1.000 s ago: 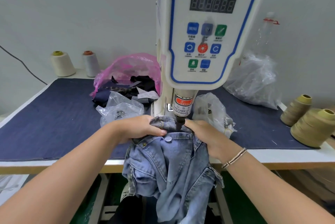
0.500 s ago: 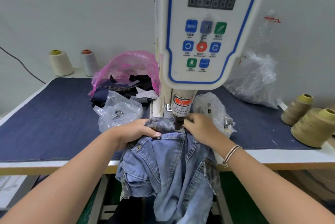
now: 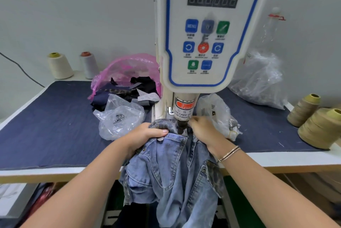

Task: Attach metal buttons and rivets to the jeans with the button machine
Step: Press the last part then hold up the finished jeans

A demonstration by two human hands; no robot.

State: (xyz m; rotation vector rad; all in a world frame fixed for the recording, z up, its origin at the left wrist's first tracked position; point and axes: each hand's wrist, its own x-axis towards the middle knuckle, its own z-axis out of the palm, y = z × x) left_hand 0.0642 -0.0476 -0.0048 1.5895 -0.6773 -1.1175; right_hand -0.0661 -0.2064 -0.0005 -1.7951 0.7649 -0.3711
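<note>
Biggest risk here looks like a pinched finger: the right hand [image 3: 202, 129] sits just beside the punch head [image 3: 181, 126] of the servo button machine [image 3: 203, 43], and the fingertips look close enough to the die that a press now could catch them. The warning sticker on the ram says as much. Second risk is a crooked rivet, since the denim is bunched and could slip or go in doubled.

The jeans [image 3: 175, 168] are at the table's [image 3: 46, 117] front edge, waistband up under the punch, the rest hanging down. The left hand [image 3: 144, 136] has fingers curled over a wad of waistband, thumb beside a metal button [image 3: 160, 138] already set. Right hand pins fabric next to the punch; whether its fingers curl round the cloth is hard to tell.
</note>
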